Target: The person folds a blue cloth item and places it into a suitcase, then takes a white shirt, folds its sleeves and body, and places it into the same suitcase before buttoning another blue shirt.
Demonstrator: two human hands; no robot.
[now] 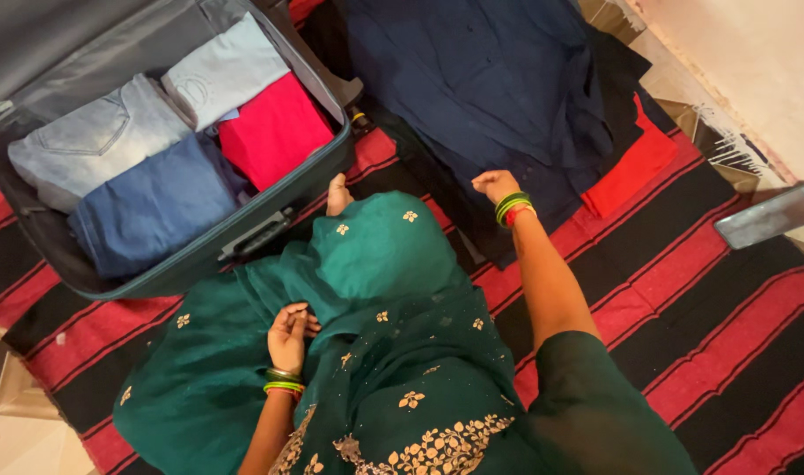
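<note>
My right hand [494, 185] reaches forward, fingers closed on the near edge of a dark navy garment [499, 79] spread on the rug. My left hand [289, 336] rests in my lap, fingers curled into the green embroidered cloth [375, 264] of my dress. Both wrists carry green and red bangles. A foot [337, 195] pokes out from under the green cloth beside the suitcase.
An open dark suitcase [270, 220] at the upper left holds folded jeans [146, 202], a pale folded garment [221, 70] and a red one [274, 127]. A red cloth [635, 167] lies under the navy pile. A phone [769, 215] lies at the right on the red-and-black striped rug [710, 299].
</note>
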